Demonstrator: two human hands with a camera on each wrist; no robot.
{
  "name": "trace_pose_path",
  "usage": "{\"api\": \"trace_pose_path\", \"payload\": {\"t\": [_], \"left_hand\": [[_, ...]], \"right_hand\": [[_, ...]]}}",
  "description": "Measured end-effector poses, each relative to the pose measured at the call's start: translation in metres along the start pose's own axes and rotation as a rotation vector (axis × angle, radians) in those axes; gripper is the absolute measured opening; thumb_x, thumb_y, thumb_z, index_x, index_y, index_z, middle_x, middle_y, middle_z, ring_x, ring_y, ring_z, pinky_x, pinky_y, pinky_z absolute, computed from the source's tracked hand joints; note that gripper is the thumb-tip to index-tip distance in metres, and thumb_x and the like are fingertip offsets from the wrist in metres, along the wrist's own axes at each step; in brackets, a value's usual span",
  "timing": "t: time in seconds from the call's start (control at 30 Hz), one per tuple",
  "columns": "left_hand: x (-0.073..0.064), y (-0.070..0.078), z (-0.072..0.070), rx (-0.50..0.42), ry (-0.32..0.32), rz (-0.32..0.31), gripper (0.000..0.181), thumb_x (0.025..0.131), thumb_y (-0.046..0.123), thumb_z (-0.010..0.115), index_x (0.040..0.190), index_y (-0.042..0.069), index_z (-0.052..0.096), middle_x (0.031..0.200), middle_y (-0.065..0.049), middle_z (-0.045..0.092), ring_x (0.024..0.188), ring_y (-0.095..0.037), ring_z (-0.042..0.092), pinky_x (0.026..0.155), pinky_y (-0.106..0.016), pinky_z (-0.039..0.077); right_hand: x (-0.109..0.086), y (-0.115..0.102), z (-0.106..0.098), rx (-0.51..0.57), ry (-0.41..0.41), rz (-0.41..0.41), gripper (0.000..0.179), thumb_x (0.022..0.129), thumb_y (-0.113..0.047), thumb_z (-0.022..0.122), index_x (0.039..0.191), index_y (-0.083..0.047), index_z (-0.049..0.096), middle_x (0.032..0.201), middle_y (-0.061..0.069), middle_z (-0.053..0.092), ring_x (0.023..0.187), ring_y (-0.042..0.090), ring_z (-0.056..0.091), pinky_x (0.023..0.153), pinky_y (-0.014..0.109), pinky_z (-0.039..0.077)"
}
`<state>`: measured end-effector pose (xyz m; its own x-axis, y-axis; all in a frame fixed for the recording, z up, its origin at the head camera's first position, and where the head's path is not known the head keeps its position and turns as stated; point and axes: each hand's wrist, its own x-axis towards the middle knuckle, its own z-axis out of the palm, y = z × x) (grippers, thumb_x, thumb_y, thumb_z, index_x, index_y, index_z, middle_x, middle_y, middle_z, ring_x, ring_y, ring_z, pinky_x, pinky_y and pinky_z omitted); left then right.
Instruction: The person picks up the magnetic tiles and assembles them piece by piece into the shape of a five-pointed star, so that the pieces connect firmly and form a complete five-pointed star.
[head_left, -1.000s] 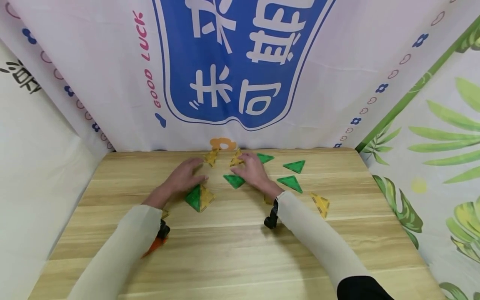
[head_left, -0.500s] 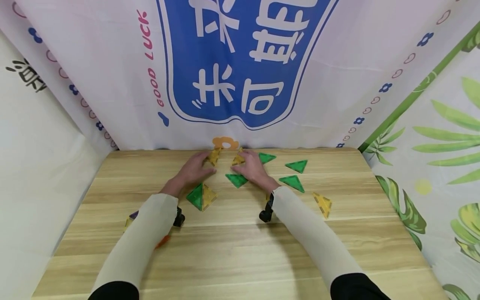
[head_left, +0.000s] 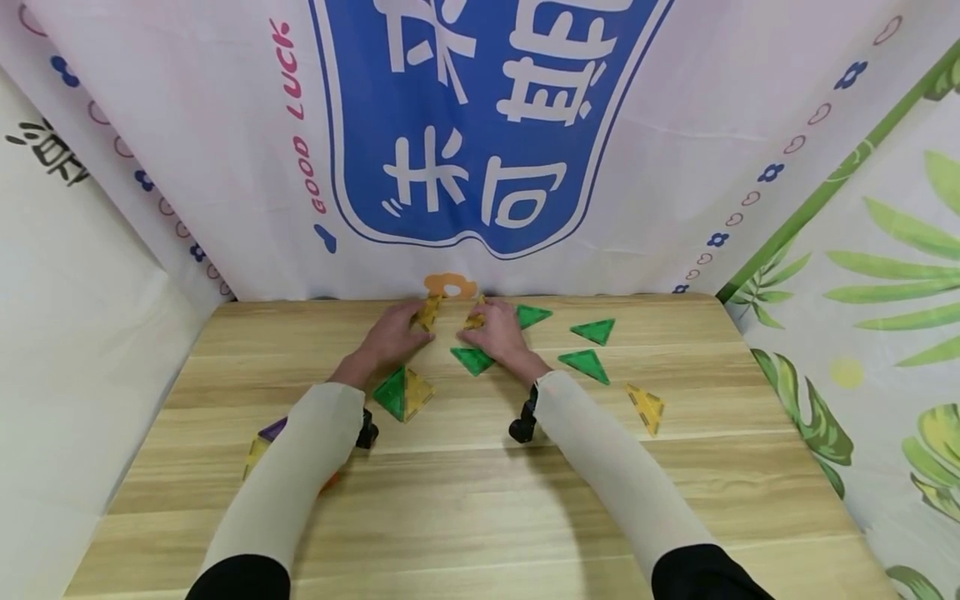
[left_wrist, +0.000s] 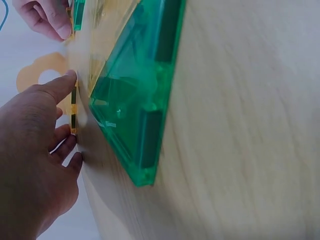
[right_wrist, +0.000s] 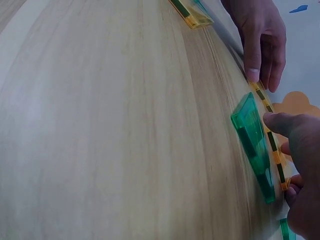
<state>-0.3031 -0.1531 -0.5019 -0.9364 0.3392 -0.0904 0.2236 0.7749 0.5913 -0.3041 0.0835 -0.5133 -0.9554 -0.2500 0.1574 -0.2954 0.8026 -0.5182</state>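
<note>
At the table's far edge, my left hand (head_left: 393, 337) holds a yellow translucent triangular tile (head_left: 429, 312) between thumb and fingers. In the left wrist view that tile (left_wrist: 73, 110) lies nearly edge-on, with the thumb at one end and fingertips at the other. My right hand (head_left: 497, 332) grips a second yellow triangular tile (head_left: 476, 320), mostly covered by the hand. Its thumb and fingers reach along the tile's edge (right_wrist: 275, 155) in the right wrist view. Just in front of the right hand, partly under it, lies a green triangular tile (head_left: 471, 360).
A green tile (head_left: 391, 394) and a yellow tile (head_left: 417, 393) lie together near the left wrist. Several green tiles (head_left: 585, 365) and a yellow one (head_left: 646, 407) are to the right. Purple (head_left: 272, 430), yellow (head_left: 256, 455) and orange pieces are partly under the left sleeve. A printed curtain (head_left: 225, 167) hangs behind.
My left hand has moved right and away from me to the left yellow tile and taken hold of it. My right hand has stayed at its tile, shifting only slightly.
</note>
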Motion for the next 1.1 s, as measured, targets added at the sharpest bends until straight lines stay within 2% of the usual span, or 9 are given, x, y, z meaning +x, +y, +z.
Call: {"api": "trace_pose_path", "payload": {"t": [0.27, 0.43, 0.6, 0.73, 0.87, 1.1], "left_hand": [[0.004, 0.001, 0.002, 0.041, 0.031, -0.044, 0.066, 0.104, 0.026, 0.07, 0.159, 0.001, 0.043, 0.164, -0.02, 0.042, 0.151, -0.039, 0.038, 0.125, -0.055, 0.033], [0.004, 0.002, 0.003, 0.037, 0.046, -0.047, 0.065, 0.104, 0.024, 0.071, 0.158, -0.001, 0.044, 0.162, -0.021, 0.044, 0.15, -0.039, 0.039, 0.125, -0.053, 0.034], [0.001, 0.004, 0.002, 0.017, 0.062, -0.039, 0.065, 0.101, 0.021, 0.074, 0.155, -0.003, 0.047, 0.158, -0.022, 0.048, 0.147, -0.039, 0.042, 0.123, -0.053, 0.036], [-0.004, 0.004, 0.001, 0.02, 0.068, -0.042, 0.066, 0.101, 0.023, 0.075, 0.154, -0.005, 0.048, 0.156, -0.023, 0.05, 0.146, -0.039, 0.043, 0.123, -0.053, 0.037], [-0.009, 0.002, 0.001, 0.018, 0.073, -0.04, 0.067, 0.1, 0.024, 0.075, 0.153, -0.007, 0.048, 0.155, -0.025, 0.051, 0.145, -0.04, 0.045, 0.122, -0.054, 0.037], [-0.019, 0.0, 0.002, 0.048, 0.076, 0.029, 0.065, 0.099, 0.024, 0.077, 0.149, -0.009, 0.053, 0.153, -0.029, 0.052, 0.145, -0.044, 0.045, 0.123, -0.056, 0.036]], "right_hand": [[0.003, -0.007, 0.003, -0.001, 0.051, 0.011, 0.035, 0.085, -0.036, 0.091, 0.101, -0.005, 0.082, 0.117, 0.013, 0.078, 0.135, 0.032, 0.06, 0.121, 0.047, 0.04], [0.003, -0.007, 0.004, -0.01, 0.07, 0.016, 0.032, 0.085, -0.032, 0.091, 0.098, -0.004, 0.081, 0.12, 0.015, 0.077, 0.133, 0.032, 0.062, 0.119, 0.045, 0.044], [0.003, -0.004, 0.003, -0.019, 0.067, -0.018, 0.034, 0.083, -0.029, 0.092, 0.101, -0.002, 0.081, 0.119, 0.016, 0.076, 0.119, 0.033, 0.068, 0.109, 0.043, 0.052], [0.003, 0.001, 0.003, 0.003, 0.052, -0.055, 0.039, 0.082, -0.028, 0.093, 0.108, -0.001, 0.081, 0.121, 0.015, 0.076, 0.119, 0.032, 0.069, 0.107, 0.041, 0.053], [0.002, 0.004, 0.003, 0.091, 0.022, -0.084, 0.043, 0.082, -0.029, 0.092, 0.113, 0.0, 0.081, 0.131, 0.017, 0.073, 0.129, 0.033, 0.064, 0.113, 0.043, 0.049], [0.0, 0.003, 0.002, 0.21, -0.094, -0.118, 0.046, 0.086, -0.028, 0.09, 0.122, -0.002, 0.079, 0.141, 0.017, 0.068, 0.137, 0.033, 0.059, 0.12, 0.044, 0.043]]}}
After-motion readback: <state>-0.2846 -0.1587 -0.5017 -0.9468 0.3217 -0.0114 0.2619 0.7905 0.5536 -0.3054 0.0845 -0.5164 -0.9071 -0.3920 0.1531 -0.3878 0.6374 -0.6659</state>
